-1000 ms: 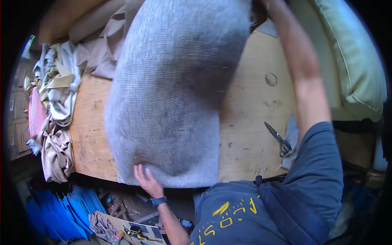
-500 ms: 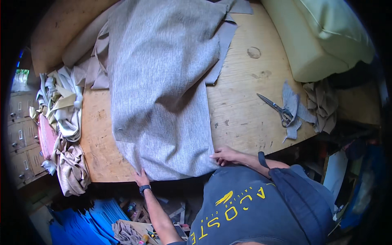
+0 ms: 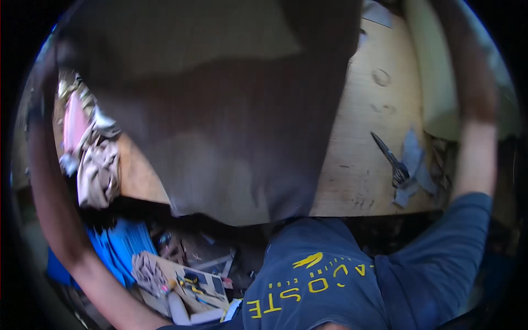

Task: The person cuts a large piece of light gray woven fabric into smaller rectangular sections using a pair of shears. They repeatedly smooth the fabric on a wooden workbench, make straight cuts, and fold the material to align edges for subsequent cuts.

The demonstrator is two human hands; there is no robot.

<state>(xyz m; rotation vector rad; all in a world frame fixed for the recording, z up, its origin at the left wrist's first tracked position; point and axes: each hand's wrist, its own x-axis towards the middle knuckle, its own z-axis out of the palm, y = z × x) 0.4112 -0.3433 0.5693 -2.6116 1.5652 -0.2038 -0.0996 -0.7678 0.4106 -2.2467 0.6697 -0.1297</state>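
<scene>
A large piece of grey-brown fabric is raised up in front of me, showing a dark, motion-blurred face. Its lower end hangs over the front edge of the wooden table. At the far left my left hand is lifted by the fabric's upper left side, too dark and smeared for its fingers to be made out. My right arm reaches up along the right side, and the hand at its end lies beyond the top of the picture. Dark-handled scissors rest on the table at the right, touching grey fabric scraps.
A pale cream cushioned piece stands along the table's right side. Crumpled beige cloth and a pink bundle hang at the left. Below the table are blue sheets and a wooden tray with tools.
Both hands have gone from the table's front edge up and outward. The fabric, earlier lying on the table with its light side up, is now lifted and shows a dark face.
</scene>
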